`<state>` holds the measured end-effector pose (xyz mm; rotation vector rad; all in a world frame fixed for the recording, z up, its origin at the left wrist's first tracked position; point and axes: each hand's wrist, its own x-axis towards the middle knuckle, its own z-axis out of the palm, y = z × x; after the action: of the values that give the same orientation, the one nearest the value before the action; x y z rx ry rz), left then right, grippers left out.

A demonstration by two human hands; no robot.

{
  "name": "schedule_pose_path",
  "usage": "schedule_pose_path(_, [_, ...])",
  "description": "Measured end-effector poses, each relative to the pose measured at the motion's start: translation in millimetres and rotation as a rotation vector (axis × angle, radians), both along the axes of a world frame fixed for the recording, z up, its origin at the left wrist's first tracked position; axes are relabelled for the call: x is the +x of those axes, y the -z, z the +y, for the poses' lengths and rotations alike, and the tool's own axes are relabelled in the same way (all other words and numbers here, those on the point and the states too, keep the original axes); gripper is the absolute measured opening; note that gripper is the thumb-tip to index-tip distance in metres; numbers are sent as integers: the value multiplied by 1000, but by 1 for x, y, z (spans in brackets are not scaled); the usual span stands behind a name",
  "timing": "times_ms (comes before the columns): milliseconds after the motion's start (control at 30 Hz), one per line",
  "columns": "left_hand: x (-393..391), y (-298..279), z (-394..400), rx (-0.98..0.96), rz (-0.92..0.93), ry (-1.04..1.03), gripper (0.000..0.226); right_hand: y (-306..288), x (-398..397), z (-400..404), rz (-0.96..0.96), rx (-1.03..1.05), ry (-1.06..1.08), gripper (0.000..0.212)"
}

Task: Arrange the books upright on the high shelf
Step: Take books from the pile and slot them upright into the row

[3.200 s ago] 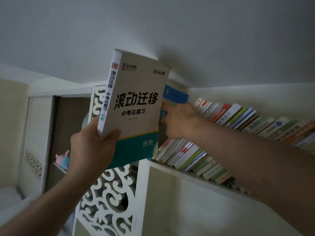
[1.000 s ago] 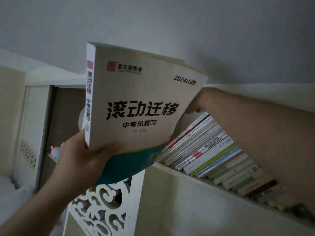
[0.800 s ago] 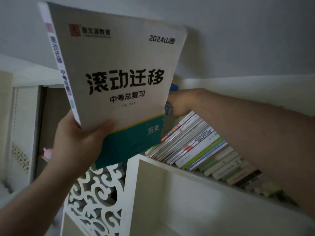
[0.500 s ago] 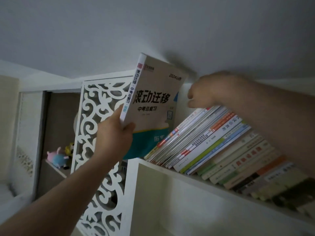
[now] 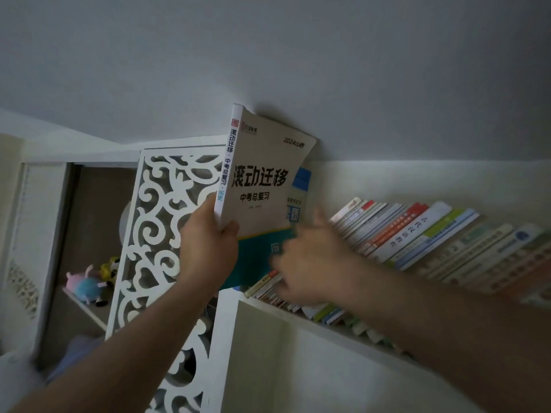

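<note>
Beige and teal, the large workbook (image 5: 262, 186) stands nearly upright at the left end of the high shelf (image 5: 298, 318), its top corner bent against the ceiling (image 5: 268, 55). The left hand (image 5: 208, 248) grips it low on the spine, thumb across the front cover and fingers wrapped behind. Just behind it a blue-topped book (image 5: 299, 192) stands upright. The right hand (image 5: 310, 263) is blurred, its fingers spread and loose in front of the workbook's lower right corner and the leaning row of books (image 5: 417, 242); whether it touches them I cannot tell. That row slants to the right along the shelf. Left of the shelf is a white carved panel (image 5: 161, 222), and beyond it a darker niche holding plush toys (image 5: 89, 283).
</note>
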<state>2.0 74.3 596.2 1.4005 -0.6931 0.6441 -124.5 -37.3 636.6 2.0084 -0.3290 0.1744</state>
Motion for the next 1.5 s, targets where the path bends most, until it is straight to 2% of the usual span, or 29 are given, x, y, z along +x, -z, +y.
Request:
schedule_pose_path(100, [0,3,-4,-2,-13,2,43,31,34,15,66,56,-34,40])
schedule_pose_path(200, [-1,11,-11,17,-25,21,47,42,42,12,34,111,-90,58])
schedule_pose_path(333, [3,15,-16,49,-76,14,55,20,11,-1,-48,150,-133,55])
schedule_pose_path(433, [6,15,-13,27,-79,-6,57,-1,8,7,-33,238,11,83])
schedule_pose_path(500, [5,20,-10,13,-77,-8,61,-6,26,9,-34,372,78,101])
schedule_pose_path(533, [3,23,-9,13,-83,-1,62,-5,38,10,-38,459,82,99])
schedule_pose_path(600, [-3,29,-8,18,-101,5,64,1,63,8,18,573,67,73])
schedule_pose_path(667, [-5,31,-10,24,-121,10,64,6,82,7,76,532,119,45])
schedule_pose_path(700, [-2,29,-12,35,-134,18,63,6,93,5,93,507,180,48])
schedule_pose_path(800, [6,22,-23,101,-195,56,60,-3,99,9,124,483,334,78])
schedule_pose_path(867, [8,20,-34,95,-206,80,63,-4,97,7,91,489,382,75])
schedule_pose_path(900, [8,20,-39,84,-191,71,63,-1,93,6,83,450,367,76])
schedule_pose_path(967, [10,22,-47,74,-159,9,64,11,77,11,123,207,302,86])
schedule_pose_path(1033, [15,21,-52,87,-146,-30,70,12,52,14,139,75,223,78])
schedule_pose_path(1133, [22,12,-64,118,-91,-6,86,-16,-1,2,-7,119,32,63])
schedule_pose_path(1200, [21,9,-75,129,-30,-10,85,-34,-24,-13,-182,128,-60,60])
schedule_pose_path(1267, [18,9,-83,147,-18,-60,83,-49,-26,-18,-341,220,-129,49])
schedule_pose_path(1367, [25,11,-82,252,-114,-143,84,-69,-3,-15,-488,450,-210,35])
schedule_pose_path(1433, [44,14,-73,349,-232,-259,82,-83,18,-11,-564,738,-231,43])
schedule_pose_path(1500, [64,19,-63,446,-341,-347,80,-88,38,-4,-666,1196,-233,58])
